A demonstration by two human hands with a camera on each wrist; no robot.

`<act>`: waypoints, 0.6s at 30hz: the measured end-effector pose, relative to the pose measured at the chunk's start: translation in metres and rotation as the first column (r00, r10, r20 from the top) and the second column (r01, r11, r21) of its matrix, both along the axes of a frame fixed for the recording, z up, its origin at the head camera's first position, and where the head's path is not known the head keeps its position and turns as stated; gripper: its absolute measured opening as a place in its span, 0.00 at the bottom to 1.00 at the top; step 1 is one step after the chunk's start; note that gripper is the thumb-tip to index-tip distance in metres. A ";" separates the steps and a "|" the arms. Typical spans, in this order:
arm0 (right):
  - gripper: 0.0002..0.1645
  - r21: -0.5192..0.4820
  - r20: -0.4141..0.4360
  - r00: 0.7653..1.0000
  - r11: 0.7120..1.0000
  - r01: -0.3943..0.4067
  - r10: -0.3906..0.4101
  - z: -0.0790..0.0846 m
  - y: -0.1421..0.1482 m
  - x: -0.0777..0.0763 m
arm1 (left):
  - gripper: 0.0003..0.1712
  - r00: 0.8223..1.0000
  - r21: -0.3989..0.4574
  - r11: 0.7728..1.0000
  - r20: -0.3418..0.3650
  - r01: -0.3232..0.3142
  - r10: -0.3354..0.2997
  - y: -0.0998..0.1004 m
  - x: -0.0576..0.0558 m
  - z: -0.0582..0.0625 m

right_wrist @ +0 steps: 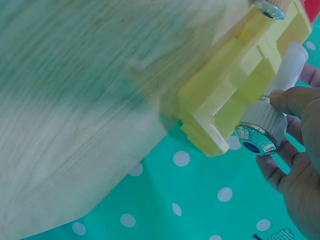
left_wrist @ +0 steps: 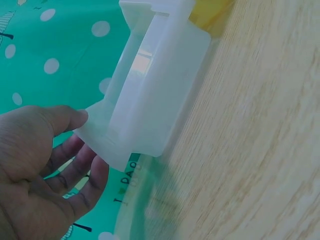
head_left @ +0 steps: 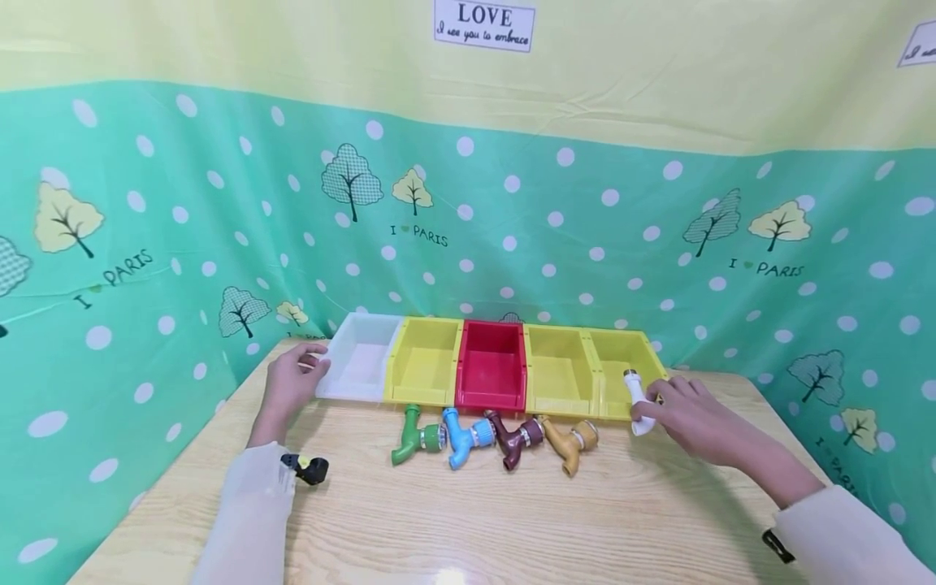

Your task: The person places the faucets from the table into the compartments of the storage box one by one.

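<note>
Before a curtain [head_left: 468, 187] reading "LOVE" and "PARIS", right hand [head_left: 698, 418] pinching white tap [head_left: 634, 390], left hand [head_left: 291, 378] half curled, pinching white bin [head_left: 361, 366].

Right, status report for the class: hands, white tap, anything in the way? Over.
Left hand pinching white bin. Right hand gripping white tap, held near right-end yellow bin. Four other taps lie to its left; nothing visibly blocking it.

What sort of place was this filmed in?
Probably a staged tabletop booth: a printed curtain hangs behind and on both sides of the wood-grained table, where four coloured taps lie lined up before a row of open bins.
</note>
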State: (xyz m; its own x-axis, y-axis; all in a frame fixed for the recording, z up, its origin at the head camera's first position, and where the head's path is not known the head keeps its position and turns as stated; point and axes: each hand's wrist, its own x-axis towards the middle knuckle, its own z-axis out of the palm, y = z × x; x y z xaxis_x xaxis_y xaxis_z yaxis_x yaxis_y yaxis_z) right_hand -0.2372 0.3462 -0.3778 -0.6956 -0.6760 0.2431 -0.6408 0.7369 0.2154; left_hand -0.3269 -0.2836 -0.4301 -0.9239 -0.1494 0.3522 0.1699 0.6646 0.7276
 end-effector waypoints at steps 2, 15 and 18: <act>0.31 -0.001 0.001 1.000 1.000 -0.003 0.003 -0.001 -0.002 -0.005 | 0.15 1.000 -0.004 1.000 -0.005 0.001 -0.001 -0.001 -0.001 -0.001; 0.29 -0.013 0.027 1.000 1.000 0.013 -0.013 -0.003 -0.009 -0.038 | 0.15 1.000 -0.004 1.000 0.008 0.004 -0.004 -0.002 -0.002 -0.001; 0.29 -0.011 0.033 0.999 1.000 0.020 -0.020 -0.004 -0.010 -0.046 | 0.16 1.000 -0.001 1.000 0.017 0.002 -0.002 -0.002 -0.002 -0.001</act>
State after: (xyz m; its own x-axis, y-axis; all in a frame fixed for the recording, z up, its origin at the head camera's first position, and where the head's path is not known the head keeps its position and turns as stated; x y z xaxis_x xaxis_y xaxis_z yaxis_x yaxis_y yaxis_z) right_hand -0.2835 0.3362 -0.3819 -0.7168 -0.6592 0.2272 -0.6325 0.7519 0.1860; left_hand -0.3291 -0.2856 -0.4315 -0.9301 -0.1474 0.3364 0.1585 0.6652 0.7297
